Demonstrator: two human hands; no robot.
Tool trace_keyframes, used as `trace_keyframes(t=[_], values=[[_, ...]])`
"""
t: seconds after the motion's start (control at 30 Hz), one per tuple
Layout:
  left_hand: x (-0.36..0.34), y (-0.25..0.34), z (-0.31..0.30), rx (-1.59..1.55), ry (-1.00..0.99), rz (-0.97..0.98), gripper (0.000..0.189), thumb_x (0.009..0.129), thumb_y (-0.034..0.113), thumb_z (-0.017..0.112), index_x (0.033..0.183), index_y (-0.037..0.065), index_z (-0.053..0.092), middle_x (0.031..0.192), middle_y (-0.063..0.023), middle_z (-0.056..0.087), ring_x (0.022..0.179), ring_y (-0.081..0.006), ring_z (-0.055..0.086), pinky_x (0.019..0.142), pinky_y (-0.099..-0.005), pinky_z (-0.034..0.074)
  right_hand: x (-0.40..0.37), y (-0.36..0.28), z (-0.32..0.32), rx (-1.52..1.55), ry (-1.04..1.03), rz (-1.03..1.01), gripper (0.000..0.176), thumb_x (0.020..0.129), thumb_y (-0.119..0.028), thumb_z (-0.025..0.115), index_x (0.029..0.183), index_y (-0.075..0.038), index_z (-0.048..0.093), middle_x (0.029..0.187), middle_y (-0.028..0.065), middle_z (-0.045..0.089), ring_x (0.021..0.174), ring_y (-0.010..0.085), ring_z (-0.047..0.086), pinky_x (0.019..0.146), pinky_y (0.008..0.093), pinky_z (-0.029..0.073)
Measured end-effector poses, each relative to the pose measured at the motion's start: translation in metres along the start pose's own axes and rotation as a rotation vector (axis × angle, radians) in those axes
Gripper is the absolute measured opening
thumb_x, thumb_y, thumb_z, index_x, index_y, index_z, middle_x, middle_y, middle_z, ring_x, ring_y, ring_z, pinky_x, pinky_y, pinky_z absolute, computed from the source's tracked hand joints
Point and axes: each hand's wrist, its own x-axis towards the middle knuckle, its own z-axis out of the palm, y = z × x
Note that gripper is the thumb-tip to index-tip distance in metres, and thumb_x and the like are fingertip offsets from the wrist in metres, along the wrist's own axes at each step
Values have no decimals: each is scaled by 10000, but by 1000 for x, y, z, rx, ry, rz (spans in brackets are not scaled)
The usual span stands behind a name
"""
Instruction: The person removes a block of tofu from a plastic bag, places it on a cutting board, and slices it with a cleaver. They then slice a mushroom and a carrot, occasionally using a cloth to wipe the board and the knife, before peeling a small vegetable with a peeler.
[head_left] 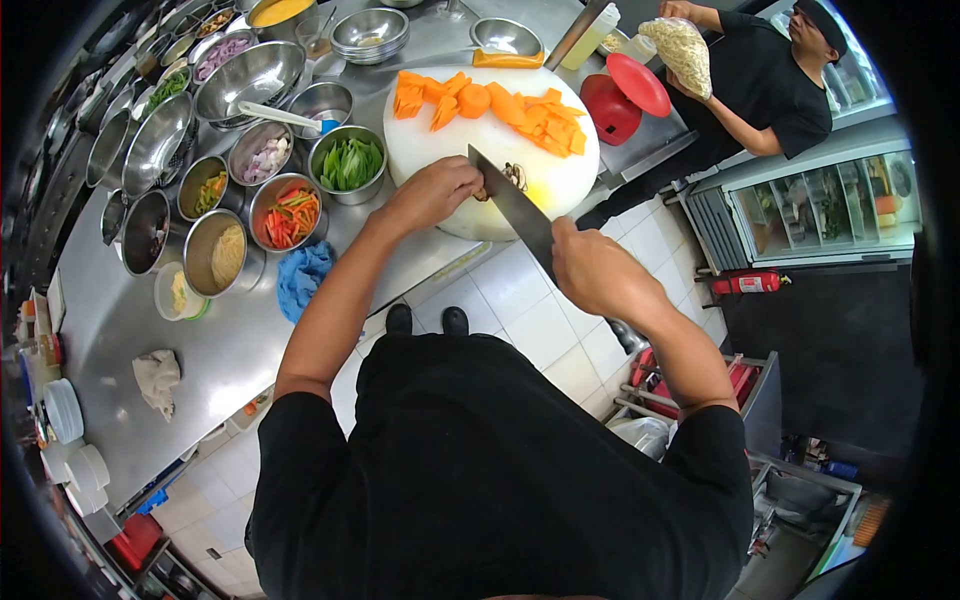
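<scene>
My right hand is wrapped round the handle of a large kitchen knife, whose blade slants over the round white cutting board. Beside the blade's tip, my left hand is closed, its fingertips pinching a small brown piece of food, which looks like mushroom. Thin dark slices lie just across the blade. Cut orange carrot pieces spread along the board's far side, and behind them a second knife with a yellow handle rests at the rim.
Left of the board stand metal bowls of green leaves, red pepper strips and noodles. A blue cloth lies by the counter edge. At right, another person holds a filled bag beside a red container.
</scene>
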Motion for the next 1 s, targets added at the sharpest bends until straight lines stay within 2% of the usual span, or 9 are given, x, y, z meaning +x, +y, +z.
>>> trace_keyframes(t=[0.1, 0.2, 0.3, 0.47, 0.53, 0.67, 0.83, 0.9, 1.0], values=[[-2, 0, 2, 10, 15, -5, 59, 887, 47, 606, 936, 14, 610, 901, -124, 600, 888, -300, 599, 799, -374, 485, 9, 7, 17, -8, 17, -9, 217, 959, -151, 453, 948, 65, 445, 702, 318, 599, 713, 506, 609, 680, 569, 478], [-4, -2, 5, -12, 53, 10, 43, 878, 42, 601, 911, 20, 617, 887, -117, 600, 895, -301, 591, 801, -378, 485, 6, 8, 9, -19, 18, -20, 223, 966, -155, 448, 945, 67, 444, 702, 319, 598, 715, 507, 608, 685, 570, 476], [-5, -3, 6, -32, 90, 30, 32, 866, 34, 598, 888, 25, 620, 869, -110, 598, 896, -297, 585, 799, -384, 486, -3, -4, -10, -20, -43, 37, 223, 970, -158, 449, 955, 64, 446, 699, 319, 597, 718, 507, 608, 684, 569, 476], [-6, -3, 7, -15, 130, 49, 41, 862, 26, 599, 896, 22, 621, 861, -112, 596, 893, -299, 584, 802, -386, 487, 7, 6, 12, 26, -19, 15, 218, 965, -157, 463, 958, 60, 449, 695, 319, 591, 737, 513, 601, 704, 570, 472], [-8, -5, 7, -4, 103, 25, 86, 881, 32, 603, 961, 7, 624, 917, -132, 609, 900, -312, 603, 810, -372, 489, 6, 6, 11, 49, 4, -6, 218, 964, -157, 467, 958, 60, 451, 693, 318, 590, 743, 513, 600, 713, 569, 471], [-9, -3, 6, -5, 81, 12, 93, 875, 31, 608, 962, 4, 624, 921, -132, 612, 902, -315, 604, 809, -375, 491, -1, 0, -12, 31, -15, 2, 226, 966, -167, 467, 943, 58, 452, 700, 315, 593, 754, 507, 602, 724, 564, 470], [-10, -5, 8, -8, 131, 50, 61, 859, 23, 601, 910, 17, 634, 875, -115, 612, 897, -302, 596, 809, -394, 490, 10, 7, 8, 89, -51, 10, 230, 970, -175, 466, 948, 54, 455, 729, 312, 602, 770, 503, 602, 722, 562, 467], [-12, -6, 7, 1, 110, 38, 75, 863, 27, 606, 930, 5, 632, 893, -120, 617, 905, -304, 601, 814, -385, 491, 7, 4, 5, 60, -41, 3, 242, 953, -146, 439, 935, 93, 479, 762, 354, 606, 791, 507, 621, 746, 566, 480], [-9, -7, 6, 2, 95, 38, 89, 866, 30, 609, 946, -3, 628, 906, -124, 621, 907, -306, 604, 815, -379, 492, 1, 0, -11, 41, -33, 10, 248, 950, -144, 441, 924, 101, 476, 759, 356, 604, 789, 509, 621, 747, 567, 478]])
